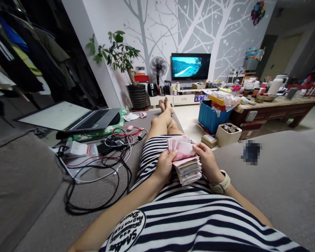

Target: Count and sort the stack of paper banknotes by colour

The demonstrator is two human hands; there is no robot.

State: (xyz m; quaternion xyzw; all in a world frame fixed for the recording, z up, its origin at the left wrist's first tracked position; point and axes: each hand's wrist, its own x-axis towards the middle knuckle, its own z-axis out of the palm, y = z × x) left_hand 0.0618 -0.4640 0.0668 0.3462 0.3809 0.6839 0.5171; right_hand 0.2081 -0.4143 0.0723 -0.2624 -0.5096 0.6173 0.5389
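Pink banknotes (182, 147) are fanned out between my two hands above my lap. My left hand (166, 161) grips their left side, thumb on top. Fingers and thumb of my right hand (207, 159) pinch the right edge of the front note. Just below the fan, a thick stack of folded banknotes (188, 170) shows its layered edges towards me; how it is supported is hidden. My right wrist wears a pale watch (221, 182). Under the hands lies the striped dress (157, 150) over my outstretched legs.
On the grey sofa (283, 175) at left lie an open laptop (76, 115), tangled cables (118, 154) and a white charger (76, 148). A blue bin (212, 117) stands by a cluttered wooden table (278, 106). Ahead are a television (191, 66), a fan (158, 66) and a potted plant (136, 94).
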